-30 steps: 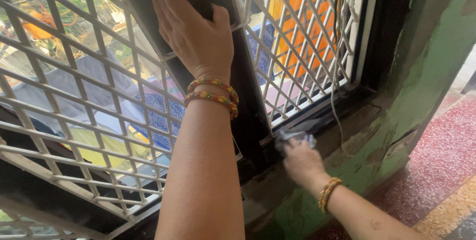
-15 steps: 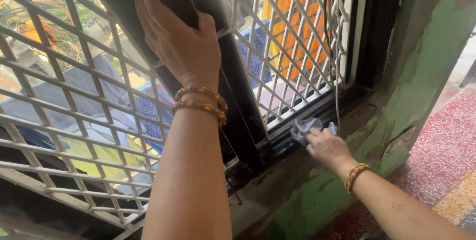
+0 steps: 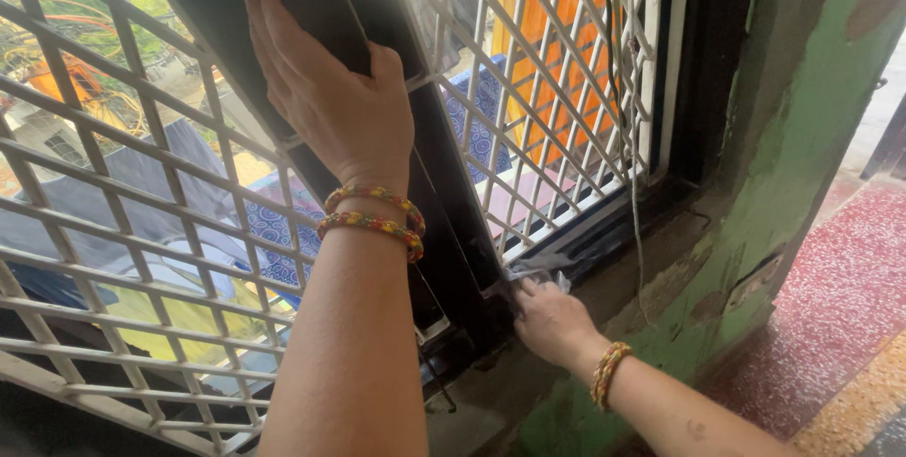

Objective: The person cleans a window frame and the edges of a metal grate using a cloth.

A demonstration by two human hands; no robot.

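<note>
The dark window post [image 3: 444, 183] stands in the middle, and I place all other things from it. To the left of it is a white metal grille [image 3: 123, 230], with cloths hanging outside behind it. The left hand [image 3: 326, 98] lies flat on the upper part of the post, fingers together and thumb hooked around its right edge; it seems to lean there for support. At the foot of the post, a little to the right, the right hand [image 3: 552, 320] is closed around a small grey cloth [image 3: 533, 278] and presses it on the dark window sill [image 3: 604, 240], probably for wiping. Further right is the worn green wall [image 3: 783, 164].
</note>
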